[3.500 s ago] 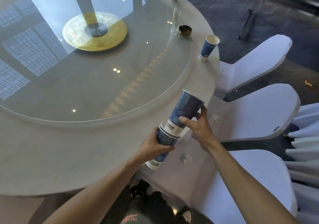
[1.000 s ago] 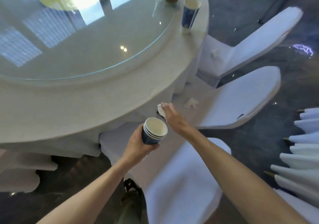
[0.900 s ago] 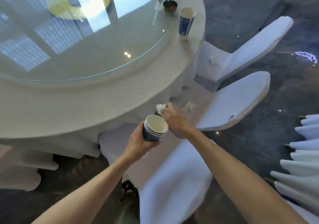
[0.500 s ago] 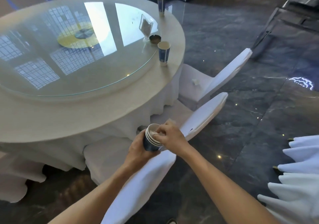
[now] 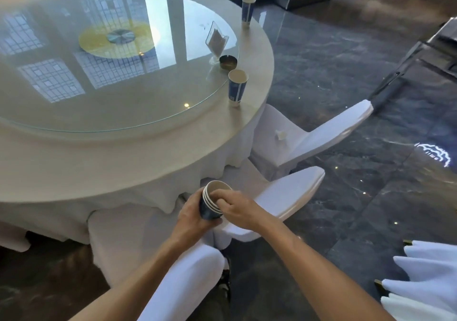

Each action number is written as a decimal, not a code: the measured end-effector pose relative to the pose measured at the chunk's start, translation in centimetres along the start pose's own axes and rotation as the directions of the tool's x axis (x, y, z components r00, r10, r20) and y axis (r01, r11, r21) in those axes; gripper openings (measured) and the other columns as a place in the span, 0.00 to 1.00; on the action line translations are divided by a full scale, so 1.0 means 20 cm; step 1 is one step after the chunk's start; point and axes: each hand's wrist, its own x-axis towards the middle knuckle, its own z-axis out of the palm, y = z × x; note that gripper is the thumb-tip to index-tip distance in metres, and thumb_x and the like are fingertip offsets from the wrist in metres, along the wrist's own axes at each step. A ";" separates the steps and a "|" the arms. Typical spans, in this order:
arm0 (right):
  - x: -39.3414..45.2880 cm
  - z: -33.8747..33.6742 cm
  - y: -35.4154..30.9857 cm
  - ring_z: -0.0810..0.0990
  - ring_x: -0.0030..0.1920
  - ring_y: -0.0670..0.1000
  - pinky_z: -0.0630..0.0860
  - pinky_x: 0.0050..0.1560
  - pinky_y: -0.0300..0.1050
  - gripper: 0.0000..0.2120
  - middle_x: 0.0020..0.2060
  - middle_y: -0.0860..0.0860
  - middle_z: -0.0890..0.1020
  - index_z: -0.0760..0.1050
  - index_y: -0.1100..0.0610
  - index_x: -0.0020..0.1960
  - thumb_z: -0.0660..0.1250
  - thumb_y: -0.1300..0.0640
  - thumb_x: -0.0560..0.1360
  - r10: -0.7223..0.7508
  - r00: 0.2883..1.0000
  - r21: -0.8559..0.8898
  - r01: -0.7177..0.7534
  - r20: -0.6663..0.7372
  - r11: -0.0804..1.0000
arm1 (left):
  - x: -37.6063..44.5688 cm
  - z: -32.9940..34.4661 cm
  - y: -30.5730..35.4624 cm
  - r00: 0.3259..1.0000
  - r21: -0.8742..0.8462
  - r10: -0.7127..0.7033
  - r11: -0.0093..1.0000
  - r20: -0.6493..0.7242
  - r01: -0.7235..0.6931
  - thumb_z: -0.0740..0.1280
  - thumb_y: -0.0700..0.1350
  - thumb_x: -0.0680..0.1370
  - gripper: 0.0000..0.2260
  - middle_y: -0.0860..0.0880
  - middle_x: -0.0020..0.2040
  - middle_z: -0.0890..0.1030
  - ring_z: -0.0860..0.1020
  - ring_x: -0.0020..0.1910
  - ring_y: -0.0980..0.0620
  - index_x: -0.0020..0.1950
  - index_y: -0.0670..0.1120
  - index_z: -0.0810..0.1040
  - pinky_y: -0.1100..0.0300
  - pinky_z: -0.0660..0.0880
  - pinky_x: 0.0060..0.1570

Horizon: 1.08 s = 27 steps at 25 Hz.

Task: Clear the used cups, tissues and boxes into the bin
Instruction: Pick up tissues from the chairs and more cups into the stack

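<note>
The left hand (image 5: 191,218) grips a stack of blue cups (image 5: 212,203). The right hand (image 5: 236,207) has its fingers dipped inside the top cup; I cannot tell what they hold. Two more cups (image 5: 237,87) (image 5: 247,11) wait on the surface (image 5: 148,147), a tissue (image 5: 280,135) lies on a chair (image 5: 309,137), and no bin shows. Lots is left.

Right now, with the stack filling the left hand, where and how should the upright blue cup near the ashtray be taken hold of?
Grip the blue cup around its upper wall, just under the rim. It stands upright, tapering downward, so the wider top is less likely to slip through a grip. Come from the table's outer edge, on the chair side: the ashtray and glass turntable crowd the inner side. The right hand would probably do it, since the left hand holds the stack.
</note>
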 end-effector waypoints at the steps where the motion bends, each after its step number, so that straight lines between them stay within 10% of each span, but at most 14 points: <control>1: 0.05 -0.06 0.02 0.74 0.47 0.54 0.73 0.51 0.52 0.13 0.47 0.58 0.78 0.76 0.57 0.48 0.54 0.54 0.80 0.049 0.997 0.018 -0.050 0.059 0.999 | 0.08 0.04 0.00 1.000 0.000 -0.008 1.000 0.002 0.008 0.83 0.54 0.62 0.39 0.55 0.64 0.81 0.81 0.62 0.51 0.71 0.60 0.73 0.42 0.79 0.62; 8: 0.33 -0.38 0.05 0.69 0.41 0.47 0.68 0.47 0.46 0.10 0.41 0.47 0.72 0.69 0.48 0.42 0.55 0.50 0.81 0.172 0.926 -0.021 -0.175 0.335 0.984 | 0.41 0.19 0.13 0.998 0.043 -0.061 0.997 0.017 0.060 0.81 0.53 0.63 0.40 0.54 0.65 0.80 0.79 0.63 0.51 0.73 0.57 0.71 0.45 0.78 0.63; 17: 0.66 -0.67 0.23 0.79 0.64 0.59 0.73 0.65 0.54 0.19 0.63 0.59 0.82 0.79 0.64 0.65 0.61 0.51 0.83 -0.088 0.985 -0.193 0.117 0.150 0.974 | 0.55 0.25 0.20 0.919 -0.021 -0.334 0.941 -0.208 0.337 0.79 0.51 0.62 0.38 0.49 0.63 0.81 0.79 0.64 0.45 0.71 0.50 0.73 0.46 0.76 0.62; 27: 1.11 -0.75 0.69 0.51 0.82 0.62 0.61 0.77 0.60 0.45 0.83 0.58 0.46 0.47 0.45 0.84 0.70 0.43 0.76 -0.093 0.879 -0.560 0.377 0.468 0.738 | 0.45 0.51 0.25 0.680 -0.249 -0.499 0.864 -0.537 0.438 0.82 0.48 0.63 0.34 0.52 0.62 0.81 0.79 0.62 0.49 0.67 0.51 0.74 0.51 0.77 0.57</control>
